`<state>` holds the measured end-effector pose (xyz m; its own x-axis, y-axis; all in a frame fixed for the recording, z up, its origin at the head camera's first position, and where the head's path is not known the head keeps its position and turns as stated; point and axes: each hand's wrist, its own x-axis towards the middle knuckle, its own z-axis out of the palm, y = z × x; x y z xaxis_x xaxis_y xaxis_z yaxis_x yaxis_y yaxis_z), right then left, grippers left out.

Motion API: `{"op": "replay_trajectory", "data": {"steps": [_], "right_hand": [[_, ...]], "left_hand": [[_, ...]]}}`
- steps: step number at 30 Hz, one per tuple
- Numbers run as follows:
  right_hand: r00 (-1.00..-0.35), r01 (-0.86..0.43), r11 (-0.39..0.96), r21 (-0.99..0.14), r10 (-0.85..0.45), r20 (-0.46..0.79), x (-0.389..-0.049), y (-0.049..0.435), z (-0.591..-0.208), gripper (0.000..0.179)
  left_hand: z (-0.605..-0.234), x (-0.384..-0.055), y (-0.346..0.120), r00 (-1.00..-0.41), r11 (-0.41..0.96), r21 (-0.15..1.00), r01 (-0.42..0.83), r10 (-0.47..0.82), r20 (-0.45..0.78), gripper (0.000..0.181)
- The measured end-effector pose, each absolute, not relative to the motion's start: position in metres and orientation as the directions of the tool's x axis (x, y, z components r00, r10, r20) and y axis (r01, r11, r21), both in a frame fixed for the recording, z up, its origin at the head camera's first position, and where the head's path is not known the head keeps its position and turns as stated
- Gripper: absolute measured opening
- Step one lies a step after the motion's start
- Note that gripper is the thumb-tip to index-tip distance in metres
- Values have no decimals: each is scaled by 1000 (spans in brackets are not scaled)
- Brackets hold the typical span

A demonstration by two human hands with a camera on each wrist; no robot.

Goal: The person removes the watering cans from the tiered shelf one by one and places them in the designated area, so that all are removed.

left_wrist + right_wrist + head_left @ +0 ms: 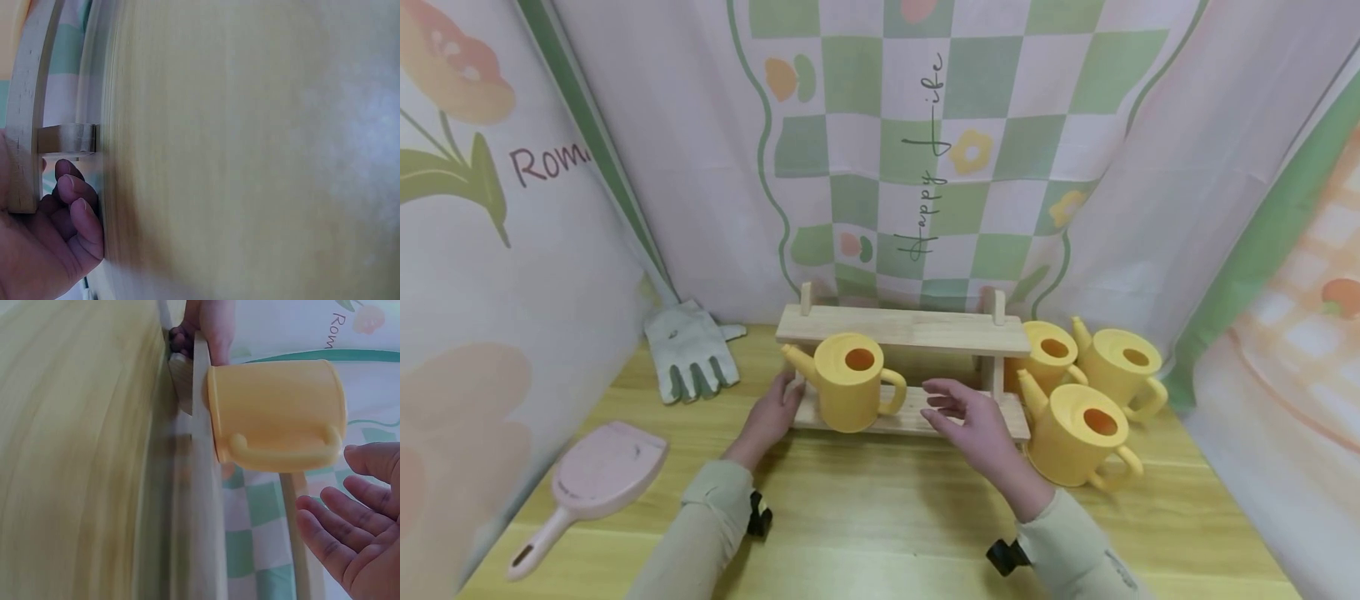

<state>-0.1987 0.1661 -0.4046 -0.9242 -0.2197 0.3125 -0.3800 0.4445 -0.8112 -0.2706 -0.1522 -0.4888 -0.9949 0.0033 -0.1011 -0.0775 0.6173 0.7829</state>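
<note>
A yellow watering can (pixel 842 392) stands on the lower board of a two-tier wooden shelf (pixel 910 327), spout to the left and handle to the right. My left hand (pixel 769 423) holds the left end of that lower board; in the left wrist view its fingers (pixel 87 222) curl beneath the board (pixel 25 119). To the right of the can, my right hand (pixel 973 425) hovers in front of the shelf with nothing in it. The right wrist view shows its fingers (pixel 337 531) spread loosely, close to the can's handle (pixel 281 456).
Three more yellow watering cans (pixel 1067 442) are grouped at the shelf's right end, the front one close against it. On the left lie a grey-white work glove (pixel 688 346) and a pink dustpan (pixel 606 471). Printed curtains (pixel 700 125) enclose the wooden table (pixel 850 517).
</note>
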Motion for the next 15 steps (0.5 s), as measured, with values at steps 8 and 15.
{"op": "replay_trajectory", "data": {"steps": [8, 15], "right_hand": [[-943, -324, 398, -858, -212, 257, -210, 151, -412, 34], [-947, -314, 414, -855, -201, 250, -217, 141, -417, 36]], "left_hand": [[-489, -270, -152, -995, 622, 780, -72, 6, -97, 67], [-490, -271, -153, -996, 624, 778, -67, 9, -93, 67]]}}
